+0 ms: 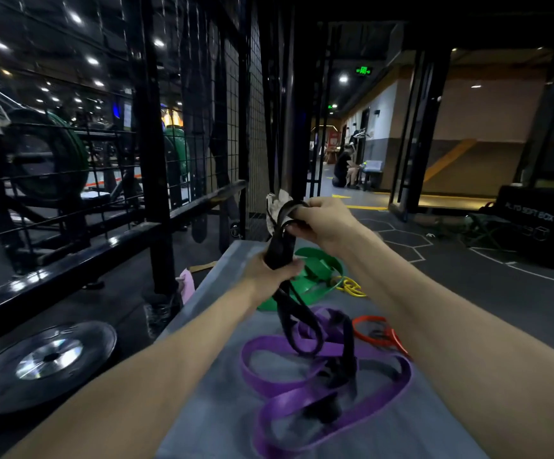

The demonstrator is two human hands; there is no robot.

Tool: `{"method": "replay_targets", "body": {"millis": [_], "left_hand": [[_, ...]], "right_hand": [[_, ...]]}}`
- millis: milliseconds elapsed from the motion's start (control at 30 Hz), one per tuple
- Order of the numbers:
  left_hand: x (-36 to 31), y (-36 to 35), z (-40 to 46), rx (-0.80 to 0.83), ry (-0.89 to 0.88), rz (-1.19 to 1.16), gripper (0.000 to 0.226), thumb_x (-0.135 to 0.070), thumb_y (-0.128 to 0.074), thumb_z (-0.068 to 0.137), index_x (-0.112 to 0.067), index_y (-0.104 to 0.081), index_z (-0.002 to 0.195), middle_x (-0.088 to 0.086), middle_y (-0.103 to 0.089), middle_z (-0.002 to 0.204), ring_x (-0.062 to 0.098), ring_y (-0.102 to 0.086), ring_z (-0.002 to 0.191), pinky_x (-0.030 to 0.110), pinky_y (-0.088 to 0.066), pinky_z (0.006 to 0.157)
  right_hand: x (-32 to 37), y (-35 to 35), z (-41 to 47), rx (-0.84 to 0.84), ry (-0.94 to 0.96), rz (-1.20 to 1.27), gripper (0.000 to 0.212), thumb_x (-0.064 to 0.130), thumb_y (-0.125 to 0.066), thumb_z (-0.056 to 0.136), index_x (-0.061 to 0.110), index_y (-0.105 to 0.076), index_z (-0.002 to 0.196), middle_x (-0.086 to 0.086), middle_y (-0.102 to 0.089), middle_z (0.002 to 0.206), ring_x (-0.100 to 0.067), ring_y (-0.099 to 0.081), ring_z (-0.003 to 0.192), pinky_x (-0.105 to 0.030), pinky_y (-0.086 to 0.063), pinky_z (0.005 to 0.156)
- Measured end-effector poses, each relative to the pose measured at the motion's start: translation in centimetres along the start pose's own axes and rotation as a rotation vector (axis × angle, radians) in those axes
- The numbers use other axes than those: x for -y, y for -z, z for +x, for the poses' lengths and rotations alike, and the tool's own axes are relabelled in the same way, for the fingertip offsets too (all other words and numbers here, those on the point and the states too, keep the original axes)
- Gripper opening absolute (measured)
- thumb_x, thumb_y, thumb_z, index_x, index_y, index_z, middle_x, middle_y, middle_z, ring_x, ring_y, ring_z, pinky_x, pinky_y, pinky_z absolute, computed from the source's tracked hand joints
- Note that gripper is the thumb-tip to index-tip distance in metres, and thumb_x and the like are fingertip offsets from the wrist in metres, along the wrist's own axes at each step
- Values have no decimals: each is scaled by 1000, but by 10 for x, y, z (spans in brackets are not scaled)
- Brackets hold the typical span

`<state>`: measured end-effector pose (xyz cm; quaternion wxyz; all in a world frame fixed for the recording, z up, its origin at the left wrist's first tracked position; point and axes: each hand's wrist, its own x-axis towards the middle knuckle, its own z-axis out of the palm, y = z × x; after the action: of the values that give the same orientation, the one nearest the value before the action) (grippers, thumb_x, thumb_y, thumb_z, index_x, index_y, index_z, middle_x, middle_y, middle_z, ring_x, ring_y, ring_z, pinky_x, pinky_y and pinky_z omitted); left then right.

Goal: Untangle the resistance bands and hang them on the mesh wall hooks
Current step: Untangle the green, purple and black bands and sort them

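Note:
A black resistance band [297, 321] is lifted off the grey bench [216, 385]. My left hand [274, 271] grips its bunched middle, and my right hand [323, 223] pinches its top loop higher up, where a whitish tag hangs. The black band's lower loops trail down into a purple band [302, 379] lying in coils on the bench. Further back lie a green band [318, 273], a yellow band [352, 286] and a red band [373, 334]. The black mesh wall [202, 134] stands to the left and ahead; its hooks are too dark to make out.
A weight plate [45, 359] lies on the floor at the lower left, beside a black rail [70, 273]. Dark straps hang on the mesh ahead. A black soft box [534, 226] sits at the right. A person crouches far down the corridor [343, 168].

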<state>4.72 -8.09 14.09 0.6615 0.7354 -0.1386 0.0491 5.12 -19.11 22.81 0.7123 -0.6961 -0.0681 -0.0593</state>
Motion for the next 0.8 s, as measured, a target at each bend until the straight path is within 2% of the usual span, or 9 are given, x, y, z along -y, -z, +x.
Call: {"method": "replay_targets", "body": {"millis": [67, 133, 267, 333, 400, 567, 633, 700, 800], "left_hand": [[7, 7, 1, -119, 14, 17, 20, -18, -62, 88, -17, -57, 69, 1, -59, 68, 10, -53, 61, 13, -43, 53], [13, 22, 4, -235, 74, -47, 26, -19, -57, 92, -15, -54, 66, 0, -52, 57, 8, -50, 49, 14, -39, 46], [18, 56, 8, -366, 195, -90, 39, -28, -60, 89, -10, -48, 57, -1, -48, 37, 13, -48, 38, 25, -42, 52], [14, 69, 10, -390, 206, -101, 40, -29, -61, 88, -9, -48, 56, 0, -46, 37, 15, -45, 38, 25, -41, 51], [7, 79, 11, -392, 209, -135, 38, -26, -62, 89, -11, -48, 56, -5, -42, 34, 14, -39, 41, 27, -38, 53], [2, 100, 10, -334, 257, -206, 29, -24, -63, 88, -14, -51, 64, -8, -39, 40, 7, -34, 35, 25, -35, 48], [3, 108, 9, -337, 278, -245, 26, -24, -64, 87, -14, -52, 65, -8, -39, 42, 5, -34, 33, 23, -35, 47], [4, 116, 9, -347, 286, -255, 27, -23, -64, 86, -15, -52, 64, -7, -39, 44, 6, -33, 33, 21, -33, 44], [9, 125, 9, -367, 291, -245, 30, -23, -65, 86, -15, -50, 61, -8, -38, 41, 7, -32, 34, 22, -32, 43]], "right_hand": [[-6, 2, -6, 89, -31, 84, 18, -7, -58, 85, 6, -54, 74, -6, -58, 70, -6, -60, 44, -15, -53, 48], [-19, 7, -12, 201, -51, 72, 14, -6, -60, 83, 6, -57, 89, -3, -62, 73, -6, -62, 53, -17, -54, 57], [-64, 19, -10, 188, -28, -599, 35, -6, -62, 81, -4, -58, 116, -2, -60, 81, -13, -55, 70, -23, -45, 68], [-92, 19, -10, 314, -90, -828, 48, -4, -66, 78, -1, -55, 125, -8, -65, 108, -20, -61, 96, -22, -45, 82], [-121, 14, -10, 474, -161, -997, 67, 3, -71, 76, 4, -42, 137, -10, -51, 137, -22, -50, 124, -25, -39, 99], [-167, -10, -5, 495, -60, -1146, 92, 18, -77, 72, 11, -23, 147, -10, -31, 150, -26, -33, 137, -31, -30, 112], [-182, -17, -2, 501, -76, -1120, 82, 17, -77, 71, 13, -35, 141, -11, -43, 141, -27, -44, 128, -33, -38, 106], [-196, -18, 0, 510, -83, -1164, 57, 20, -75, 71, 12, -52, 122, -11, -58, 123, -27, -55, 114, -32, -46, 94], [-208, -13, 0, 513, -71, -1175, 40, 25, -74, 71, 18, -60, 108, -7, -65, 109, -27, -55, 109, -32, -45, 88]]}}
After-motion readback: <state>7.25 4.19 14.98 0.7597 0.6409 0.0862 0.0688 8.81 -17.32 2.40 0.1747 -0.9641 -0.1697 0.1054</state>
